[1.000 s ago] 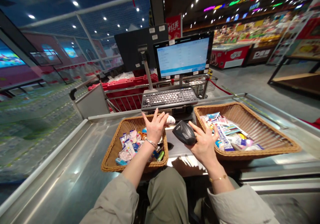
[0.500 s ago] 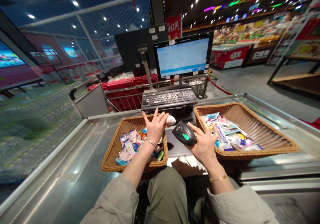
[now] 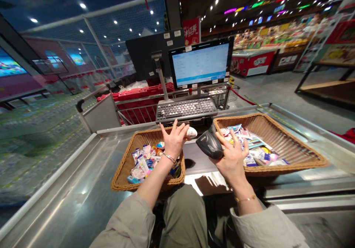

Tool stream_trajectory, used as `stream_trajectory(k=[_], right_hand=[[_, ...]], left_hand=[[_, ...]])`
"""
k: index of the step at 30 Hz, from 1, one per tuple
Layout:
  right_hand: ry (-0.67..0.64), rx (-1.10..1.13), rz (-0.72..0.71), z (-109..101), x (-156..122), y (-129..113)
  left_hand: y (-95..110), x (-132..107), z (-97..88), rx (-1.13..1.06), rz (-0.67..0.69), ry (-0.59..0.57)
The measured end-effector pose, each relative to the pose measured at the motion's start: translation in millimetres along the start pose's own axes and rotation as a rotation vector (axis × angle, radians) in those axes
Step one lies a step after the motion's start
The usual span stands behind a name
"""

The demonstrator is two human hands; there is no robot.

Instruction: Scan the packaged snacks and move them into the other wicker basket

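1. Worktop [image 3: 69, 203], metal and shiny, spans most of the lower view.
2. Right basket [image 3: 294, 139]: wicker, on the worktop, packets [image 3: 255, 144] heaped toward its left end.
3. Left basket [image 3: 122, 166]: smaller, also wicker, with small wrapped goods [image 3: 142, 163] inside.
4. Screen [image 3: 201, 65]: lit, beyond the gap between the baskets.
5. Keyboard [image 3: 187, 108]: below the screen, just beyond the left hand [image 3: 174, 142].
6. Right hand [image 3: 231, 159]: beside the right basket's left end; some fingers fan out apart, the others are closed around the scanner, its grip mostly hidden.
7. Left hand: over the left basket's far right corner, outer fingers spread, the inner ones pinching the white item; the thumb is hidden.
8. Scanner [image 3: 209, 144]: black, raised between the baskets, head turned toward the white item, apart from it.
9. White item [image 3: 192, 132]: small, rounded, held off the worktop at the left fingertips, near the scanner's head.
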State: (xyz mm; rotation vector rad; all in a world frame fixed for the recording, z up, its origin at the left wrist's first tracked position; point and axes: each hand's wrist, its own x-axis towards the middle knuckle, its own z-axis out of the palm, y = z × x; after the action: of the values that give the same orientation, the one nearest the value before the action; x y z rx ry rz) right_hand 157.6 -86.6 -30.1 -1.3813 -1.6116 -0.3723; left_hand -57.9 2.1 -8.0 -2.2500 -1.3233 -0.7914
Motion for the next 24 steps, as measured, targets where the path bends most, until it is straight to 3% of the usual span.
stream_trajectory(k=[10, 18, 24], right_hand=[[0.086, -0.083, 0.144, -18.6, 3.8, 26.5], [0.122, -0.072, 0.37, -39.6, 5.1, 53.4], [0.279, -0.109, 0.48, -49.7, -0.1, 79.8]], left_hand=[[34.4, 17.5, 4.3, -0.066, 0.085, 0.026], [68.2, 31.6, 10.3, -0.096, 0.168, -0.008], [94.1, 42.5, 20.4, -0.12, 0.253, -0.026]])
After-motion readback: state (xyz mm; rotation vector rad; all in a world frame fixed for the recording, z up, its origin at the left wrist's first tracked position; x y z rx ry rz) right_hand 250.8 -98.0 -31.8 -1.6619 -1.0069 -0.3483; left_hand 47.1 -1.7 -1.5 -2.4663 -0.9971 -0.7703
